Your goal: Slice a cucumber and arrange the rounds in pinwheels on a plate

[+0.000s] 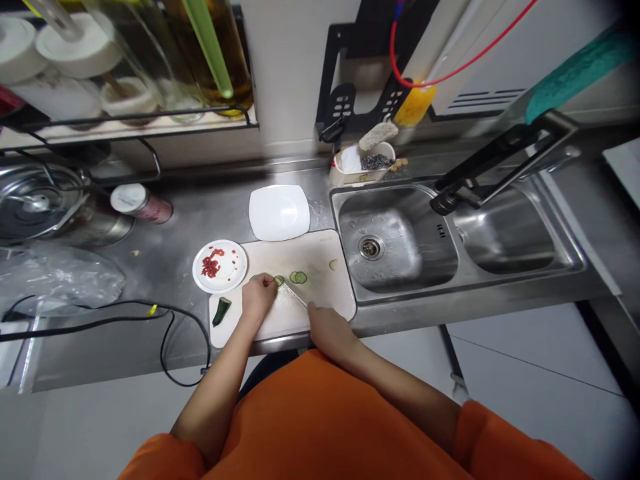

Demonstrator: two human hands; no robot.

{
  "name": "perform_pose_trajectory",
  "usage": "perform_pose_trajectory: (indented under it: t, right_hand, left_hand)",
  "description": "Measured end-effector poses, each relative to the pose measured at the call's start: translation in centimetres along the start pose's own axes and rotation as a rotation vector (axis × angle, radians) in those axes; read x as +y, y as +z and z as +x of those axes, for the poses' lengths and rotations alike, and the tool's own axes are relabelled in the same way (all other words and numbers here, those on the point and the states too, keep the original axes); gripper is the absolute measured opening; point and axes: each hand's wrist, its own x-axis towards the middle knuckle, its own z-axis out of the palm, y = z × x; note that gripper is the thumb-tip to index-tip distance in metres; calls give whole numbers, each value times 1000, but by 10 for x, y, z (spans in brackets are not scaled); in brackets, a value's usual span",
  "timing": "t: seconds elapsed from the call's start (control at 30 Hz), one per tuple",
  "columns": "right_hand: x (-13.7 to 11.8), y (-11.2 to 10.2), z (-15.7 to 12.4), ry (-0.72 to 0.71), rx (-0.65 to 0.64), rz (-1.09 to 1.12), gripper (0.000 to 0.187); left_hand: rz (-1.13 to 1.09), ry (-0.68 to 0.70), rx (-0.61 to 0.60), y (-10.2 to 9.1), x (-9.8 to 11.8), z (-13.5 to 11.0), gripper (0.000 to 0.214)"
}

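On the pale cutting board (280,325), my left hand (259,297) is closed with its fingers curled over a cucumber (279,281), mostly hidden beneath them. My right hand (330,331) grips a knife (296,294) by the handle. Its thin blade slants up and left, with the tip end beside the cucumber by my left fingers. Cut cucumber slices (299,277) lie just right of the blade. A lone cucumber slice (333,265) sits near the board's right edge. At the board's left side rests a dark green cucumber chunk (221,311).
A round plate (201,283) with chopped red pieces overlaps the board's upper left corner. Behind the board stands a white square dish (279,212). To the right is a double sink (400,233) with a black faucet (480,153). A black cable (125,319) and a plastic bag (65,277) lie left.
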Motion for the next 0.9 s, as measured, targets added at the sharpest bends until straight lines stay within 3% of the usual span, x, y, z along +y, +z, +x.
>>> perform_pose_trajectory:
  t: [0.9]
  right_hand:
    - [-5,7,8,-15,-32,32,32]
  left_hand:
    - [-7,-13,-36,-3,2,1,15]
